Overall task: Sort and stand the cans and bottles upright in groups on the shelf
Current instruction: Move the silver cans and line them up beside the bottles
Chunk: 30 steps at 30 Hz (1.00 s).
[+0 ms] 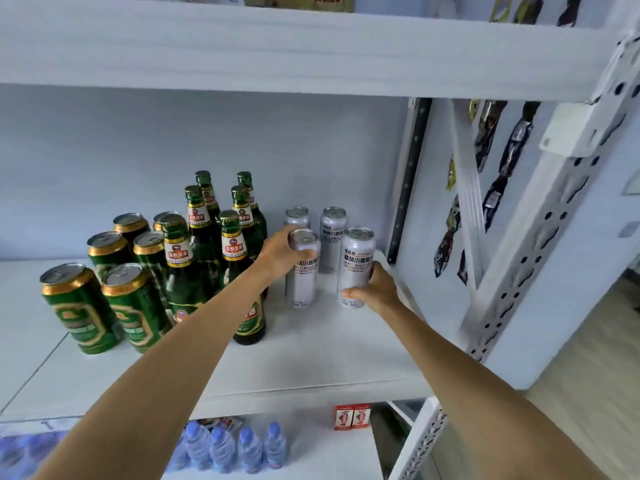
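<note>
The left hand (280, 252) clasped one silver can (302, 268) — its label half hidden; the right hand (375, 289) gripped another silver can (356, 265); rear green bottles (207, 188) stood mostly screened.

My one head-worn view looks forward and down, close onto the white shelf (311, 358), with lower shelving beneath in frame.

White shelf (311, 344), green beer cans (104, 289) at left, green beer bottles (207, 251) in middle, four silver cans at right, left hand (280, 252) gripping front-left silver can (302, 271), right hand (375, 289) gripping front-right silver can (356, 261)
</note>
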Each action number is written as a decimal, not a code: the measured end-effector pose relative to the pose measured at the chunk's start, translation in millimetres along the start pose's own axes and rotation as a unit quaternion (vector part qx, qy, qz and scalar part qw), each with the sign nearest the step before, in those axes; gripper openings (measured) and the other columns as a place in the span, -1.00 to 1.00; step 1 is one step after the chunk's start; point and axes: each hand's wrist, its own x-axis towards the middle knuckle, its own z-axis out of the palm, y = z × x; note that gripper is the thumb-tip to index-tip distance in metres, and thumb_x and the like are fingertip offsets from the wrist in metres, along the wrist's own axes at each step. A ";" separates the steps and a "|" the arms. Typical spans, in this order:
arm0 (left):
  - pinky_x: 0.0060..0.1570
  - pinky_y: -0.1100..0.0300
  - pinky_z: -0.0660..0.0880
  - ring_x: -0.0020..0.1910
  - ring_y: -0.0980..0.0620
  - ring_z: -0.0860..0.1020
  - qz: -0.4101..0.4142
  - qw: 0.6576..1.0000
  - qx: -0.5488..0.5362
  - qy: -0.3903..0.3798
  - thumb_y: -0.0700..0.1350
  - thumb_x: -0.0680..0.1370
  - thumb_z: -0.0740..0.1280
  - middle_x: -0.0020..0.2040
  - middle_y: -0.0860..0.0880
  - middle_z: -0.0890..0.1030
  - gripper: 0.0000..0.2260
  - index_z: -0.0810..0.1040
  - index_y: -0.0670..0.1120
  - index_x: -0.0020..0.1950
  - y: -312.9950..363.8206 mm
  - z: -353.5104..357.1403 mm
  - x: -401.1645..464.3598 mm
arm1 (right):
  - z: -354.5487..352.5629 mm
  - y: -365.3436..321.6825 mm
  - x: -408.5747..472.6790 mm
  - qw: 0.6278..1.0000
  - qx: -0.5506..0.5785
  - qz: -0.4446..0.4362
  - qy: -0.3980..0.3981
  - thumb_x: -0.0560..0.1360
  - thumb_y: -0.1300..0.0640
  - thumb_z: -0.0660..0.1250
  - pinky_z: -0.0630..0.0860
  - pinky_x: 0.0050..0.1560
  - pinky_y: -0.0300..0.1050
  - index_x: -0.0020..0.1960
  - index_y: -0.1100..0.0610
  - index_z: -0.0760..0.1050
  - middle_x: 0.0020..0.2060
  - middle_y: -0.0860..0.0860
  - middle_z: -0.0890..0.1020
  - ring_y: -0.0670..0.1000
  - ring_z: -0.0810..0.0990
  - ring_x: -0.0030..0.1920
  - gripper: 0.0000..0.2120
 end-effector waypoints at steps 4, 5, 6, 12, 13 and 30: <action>0.11 0.21 0.39 0.06 0.09 0.48 -0.033 0.999 -0.026 0.031 -0.24 0.40 0.49 0.17 -0.04 0.58 -0.47 0.44 -0.11 0.34 -4.9 8.8 12.0 | 9.0 0.6 26.5 0.999 -0.019 -0.011 -0.025 0.06 0.06 0.59 0.51 0.13 -0.04 0.17 0.16 0.43 0.13 0.05 0.61 0.09 0.58 0.12 -0.27; 0.11 0.21 0.39 0.06 0.08 0.49 -0.041 0.998 -0.029 0.038 -0.24 0.40 0.50 0.18 -0.06 0.58 -0.47 0.44 -0.12 0.34 -6.3 10.3 14.9 | 11.9 1.9 32.3 0.999 -0.020 -0.014 -0.030 0.04 0.05 0.59 0.51 0.14 -0.02 0.17 0.17 0.43 0.12 0.06 0.62 0.09 0.59 0.12 -0.26; 0.12 0.20 0.40 0.07 0.07 0.50 -0.047 0.997 -0.031 0.043 -0.25 0.39 0.50 0.18 -0.07 0.58 -0.47 0.44 -0.12 0.33 -6.9 11.3 17.4 | 14.2 1.8 35.7 0.999 -0.021 -0.015 -0.034 0.01 0.03 0.60 0.52 0.14 -0.01 0.16 0.17 0.44 0.11 0.05 0.63 0.09 0.59 0.11 -0.24; 0.18 0.11 0.44 0.21 -0.07 0.52 -0.088 0.991 -0.077 0.068 -0.29 0.42 0.46 0.22 -0.12 0.57 -0.47 0.41 -0.13 0.36 -8.9 17.0 33.4 | 27.3 6.1 47.8 0.999 0.000 -0.007 -0.046 0.16 0.26 0.61 0.48 0.01 -0.12 0.15 0.22 0.41 0.02 0.03 0.59 0.08 0.58 0.06 -0.37; 0.14 0.12 0.43 0.21 -0.08 0.52 -0.097 0.989 -0.090 0.069 -0.31 0.43 0.45 0.21 -0.11 0.57 -0.47 0.40 -0.14 0.36 -8.7 17.3 35.0 | 28.8 7.3 50.2 0.999 0.007 -0.007 -0.045 0.17 0.28 0.61 0.48 -0.01 -0.12 0.14 0.23 0.41 0.00 0.03 0.58 0.09 0.58 0.05 -0.38; 0.11 0.08 0.47 0.15 -0.06 0.53 -0.099 0.987 -0.113 0.055 -0.29 0.42 0.42 0.16 -0.09 0.55 -0.55 0.42 -0.14 0.27 -1.1 15.2 35.8 | 23.8 -0.6 47.5 0.996 -0.065 0.002 -0.067 0.15 0.14 0.66 0.45 0.25 0.07 0.36 0.22 0.28 0.27 0.14 0.52 0.17 0.50 0.28 -0.10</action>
